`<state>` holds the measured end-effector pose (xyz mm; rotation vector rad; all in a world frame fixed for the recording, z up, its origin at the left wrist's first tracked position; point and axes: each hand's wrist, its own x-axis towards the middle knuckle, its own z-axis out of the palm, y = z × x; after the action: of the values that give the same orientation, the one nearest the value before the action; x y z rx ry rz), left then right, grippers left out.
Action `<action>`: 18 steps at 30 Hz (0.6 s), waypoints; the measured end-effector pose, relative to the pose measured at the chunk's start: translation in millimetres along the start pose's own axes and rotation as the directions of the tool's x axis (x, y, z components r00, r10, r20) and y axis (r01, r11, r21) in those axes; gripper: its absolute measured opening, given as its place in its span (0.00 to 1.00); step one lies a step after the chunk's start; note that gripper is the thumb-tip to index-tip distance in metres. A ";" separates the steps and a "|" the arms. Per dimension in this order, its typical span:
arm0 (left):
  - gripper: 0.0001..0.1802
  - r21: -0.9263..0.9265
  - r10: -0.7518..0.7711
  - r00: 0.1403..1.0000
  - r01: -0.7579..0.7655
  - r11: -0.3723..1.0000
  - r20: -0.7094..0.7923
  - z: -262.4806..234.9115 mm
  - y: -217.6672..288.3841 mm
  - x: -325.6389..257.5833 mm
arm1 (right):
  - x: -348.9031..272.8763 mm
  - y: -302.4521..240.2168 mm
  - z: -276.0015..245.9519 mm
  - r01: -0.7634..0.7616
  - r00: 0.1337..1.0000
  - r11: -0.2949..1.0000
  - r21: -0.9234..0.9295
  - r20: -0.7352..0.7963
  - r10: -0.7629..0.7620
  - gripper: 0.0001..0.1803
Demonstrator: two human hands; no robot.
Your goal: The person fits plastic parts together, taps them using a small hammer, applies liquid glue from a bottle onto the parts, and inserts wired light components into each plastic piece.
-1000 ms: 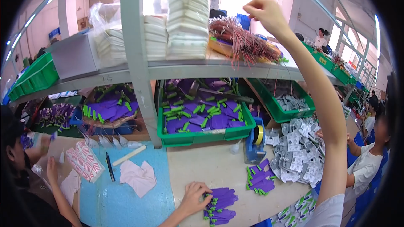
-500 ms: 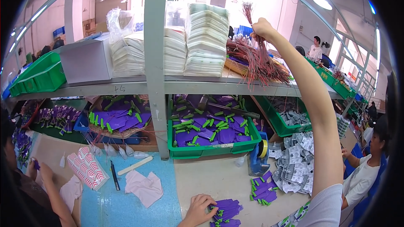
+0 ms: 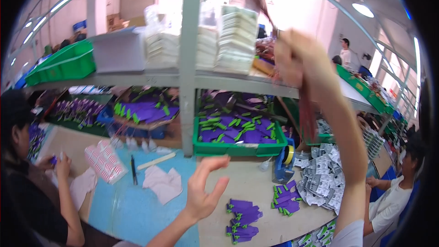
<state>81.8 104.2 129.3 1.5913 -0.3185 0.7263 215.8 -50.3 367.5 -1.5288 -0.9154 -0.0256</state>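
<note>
Workshop bench [image 3: 247,172] under a shelf [image 3: 228,79]: wires in right hand, left hand empty

We have a bundle of dark red wires [image 3: 307,116] up at the shelf's front edge. Right hand [image 3: 298,56] has its fingers wrapped round the bundle; silvery ends stick out above, tails hang below. Both are blurred, so we can't judge grip firmness or count strands.

Left hand [image 3: 204,193]: nothing in it, fingers spread, thumb apart, over the bench near the rows of purple pieces [image 3: 244,214] with green ends.

Our risks: loose strands could slip out if the grip is uneven. Tails could hook the shelf edge or the small green tray [image 3: 325,139] behind them. If they trail low, they could rake the grey-and-white heap [image 3: 322,176] or catch on the blue tape dispenser [image 3: 282,167]. Careless left-hand contact could knock the purple rows askew.

Further out: big green tray [image 3: 238,150] of purple parts below the shelf, pale cloth [image 3: 163,185] on the blue mat [image 3: 121,206], co-workers left [image 3: 34,196] and right [image 3: 388,201].
</note>
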 end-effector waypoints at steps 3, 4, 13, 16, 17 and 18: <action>0.26 -0.380 -0.059 0.977 -0.023 0.925 -0.204 5.1 48.2 18.4 | -108.4 64.6 78.6 -0.090 0.990 0.996 0.002 0.108 0.089 0.13; 0.25 -0.443 -0.138 0.984 0.073 0.893 -0.116 2.2 45.1 17.7 | -145.7 74.5 85.7 -0.295 0.948 0.951 0.096 0.154 0.278 0.12; 0.21 -0.780 -0.403 0.913 0.203 0.591 -0.067 -50.1 35.4 -74.0 | -236.9 127.8 176.5 -0.727 0.683 0.459 0.510 0.604 0.411 0.17; 0.16 -0.728 -0.399 0.878 0.090 0.680 -0.264 -111.3 51.1 -87.8 | -287.2 130.7 180.3 -0.843 0.522 0.403 0.357 0.727 0.446 0.17; 0.15 -0.636 -0.391 0.850 0.089 0.767 -0.353 -137.8 60.9 -89.8 | -297.8 133.7 182.7 -0.867 0.433 0.458 0.196 0.749 0.500 0.17; 0.15 -0.525 -0.365 0.821 0.094 0.846 -0.440 -162.4 78.6 -89.7 | -308.0 139.7 193.4 -0.834 0.389 0.550 0.055 0.765 0.513 0.17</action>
<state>-76.2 229.2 136.7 0.8796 0.1087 0.7816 -11.6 -30.9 51.8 -1.3643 -0.6492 1.4032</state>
